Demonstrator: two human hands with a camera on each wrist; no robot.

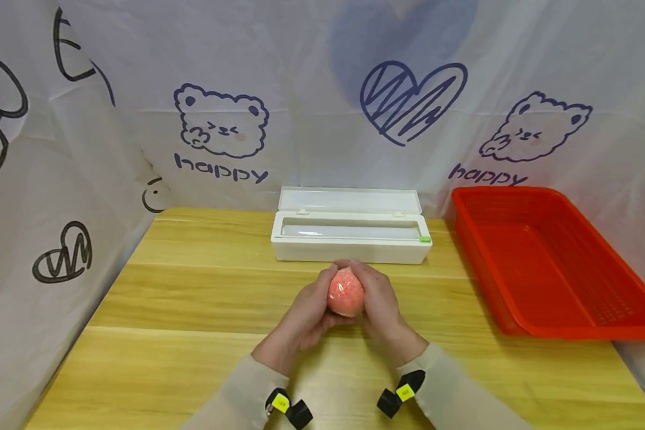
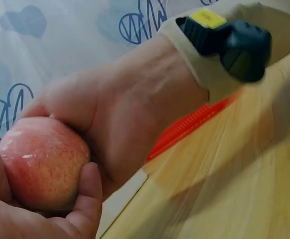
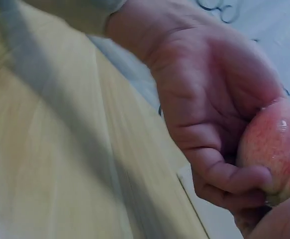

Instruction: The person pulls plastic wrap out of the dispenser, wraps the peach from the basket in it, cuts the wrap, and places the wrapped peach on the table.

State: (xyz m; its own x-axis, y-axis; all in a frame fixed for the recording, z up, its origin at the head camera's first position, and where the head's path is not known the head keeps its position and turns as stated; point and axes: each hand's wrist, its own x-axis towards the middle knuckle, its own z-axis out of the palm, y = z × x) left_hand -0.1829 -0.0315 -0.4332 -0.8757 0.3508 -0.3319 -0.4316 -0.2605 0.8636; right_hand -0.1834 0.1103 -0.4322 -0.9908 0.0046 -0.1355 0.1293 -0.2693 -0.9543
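Observation:
A red-pink apple (image 1: 346, 292) is held between both hands above the table, in front of the white box. Its skin has glossy highlights, and clear film seems to cover it. The left hand (image 1: 310, 307) holds the apple from the left, and the right hand (image 1: 381, 304) from the right, with thumbs near its top. In the left wrist view, fingers curl around the lower side of the apple (image 2: 44, 164). The right wrist view shows the apple (image 3: 276, 147) at the right edge, bent fingers against it. Its far side is hidden by the hands.
Behind the hands stands a white cling film dispenser (image 1: 349, 251) with its lid (image 1: 349, 200) raised and a small green piece (image 1: 424, 239) at its right end. A red plastic basket (image 1: 543, 269) occupies the right side. Patterned cloth (image 1: 312, 119) hangs behind the wooden table (image 1: 193, 298).

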